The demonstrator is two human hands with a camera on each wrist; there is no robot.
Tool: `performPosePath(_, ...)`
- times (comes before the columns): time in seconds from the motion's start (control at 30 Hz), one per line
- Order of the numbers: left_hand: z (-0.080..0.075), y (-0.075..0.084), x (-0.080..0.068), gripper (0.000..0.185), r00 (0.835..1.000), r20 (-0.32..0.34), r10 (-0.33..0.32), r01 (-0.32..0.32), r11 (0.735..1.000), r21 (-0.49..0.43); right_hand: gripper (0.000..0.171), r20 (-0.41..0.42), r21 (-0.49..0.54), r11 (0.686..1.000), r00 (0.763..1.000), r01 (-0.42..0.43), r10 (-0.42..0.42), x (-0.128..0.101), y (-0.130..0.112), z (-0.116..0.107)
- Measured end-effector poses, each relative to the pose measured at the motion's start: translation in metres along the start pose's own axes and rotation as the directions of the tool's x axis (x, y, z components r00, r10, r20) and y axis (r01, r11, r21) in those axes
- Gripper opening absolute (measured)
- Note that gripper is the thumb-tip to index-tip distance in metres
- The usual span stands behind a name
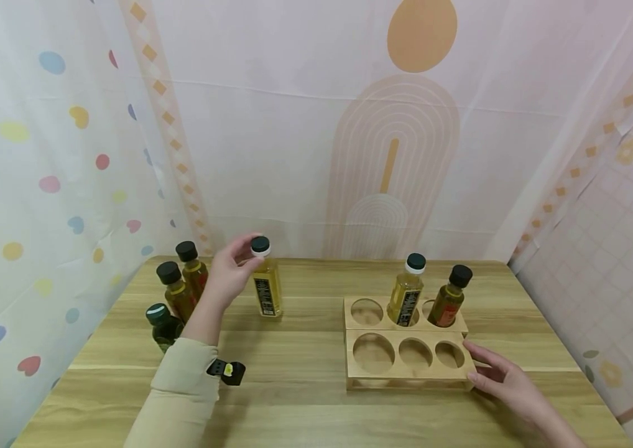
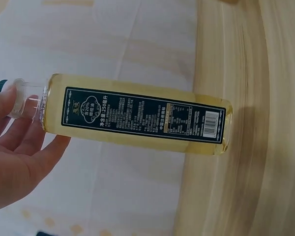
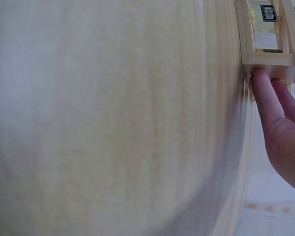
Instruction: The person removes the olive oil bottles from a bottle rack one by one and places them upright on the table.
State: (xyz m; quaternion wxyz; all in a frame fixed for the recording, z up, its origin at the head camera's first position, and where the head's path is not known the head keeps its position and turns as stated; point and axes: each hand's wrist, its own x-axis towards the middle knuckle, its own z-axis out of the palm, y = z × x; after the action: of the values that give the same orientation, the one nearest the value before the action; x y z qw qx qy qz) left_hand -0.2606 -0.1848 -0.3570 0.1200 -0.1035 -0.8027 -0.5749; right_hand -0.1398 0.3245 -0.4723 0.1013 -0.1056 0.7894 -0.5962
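Note:
My left hand point(image 1: 231, 274) pinches the neck of a pale yellow oil bottle point(image 1: 268, 289) just below its dark green cap. The bottle is nearly upright; its dark printed label point(image 2: 142, 115) faces the left wrist camera. At the right, my right hand point(image 1: 509, 382) holds the right end of a two-tier wooden rack point(image 1: 400, 368), thumb near the front corner and fingers point(image 3: 268, 96) against the end panel. A matching yellow oil bottle point(image 1: 406, 294) and a black-capped bottle with a red label point(image 1: 447, 303) stand in holes of the rear tier.
Left of my left forearm stand two black-capped oil bottles point(image 1: 196, 277) point(image 1: 178, 298) and a dark green bottle point(image 1: 164, 326), partly hidden by the sleeve. Patterned curtains point(image 1: 272, 155) hang behind the wooden table point(image 1: 294, 386). A black wristband device point(image 1: 229, 372) is on my left wrist.

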Motion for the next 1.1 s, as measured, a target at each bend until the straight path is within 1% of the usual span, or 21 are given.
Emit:
performPosePath(0.13,-0.014,-0.006,-0.001,0.045,1.0,-0.021,-0.018,0.019,0.999,0.037,0.064,0.001,0.005,1.0,1.0,-0.005,0.005,0.0,0.001,0.0)
performPosePath(0.33,-0.031,-0.012,-0.001,0.046,0.998,-0.038,-0.051,0.054,0.996,0.076,0.063,0.002,-0.001,1.0,1.0,0.012,-0.012,0.0,0.002,0.0)
performPosePath(0.5,-0.041,-0.014,-0.003,0.048,0.997,-0.045,-0.071,0.074,0.994,0.076,0.063,0.001,-0.002,1.0,1.0,0.012,-0.012,0.0,0.001,0.0)
performPosePath(0.8,-0.051,-0.023,-0.003,0.049,0.996,-0.068,-0.053,0.06,0.992,0.109,0.064,-0.007,-0.008,1.0,1.0,-0.011,0.011,0.0,-0.001,0.001)
performPosePath(0.97,-0.054,-0.029,-0.002,0.048,0.995,-0.078,-0.063,0.072,0.991,0.116,0.063,-0.008,-0.014,1.0,1.0,-0.004,0.004,0.0,0.0,0.001)
performPosePath(1.1,-0.055,-0.031,-0.001,0.047,0.995,-0.088,-0.056,0.067,0.99,0.128,0.062,-0.01,-0.022,1.0,1.0,0.01,-0.01,0.0,0.0,0.001)
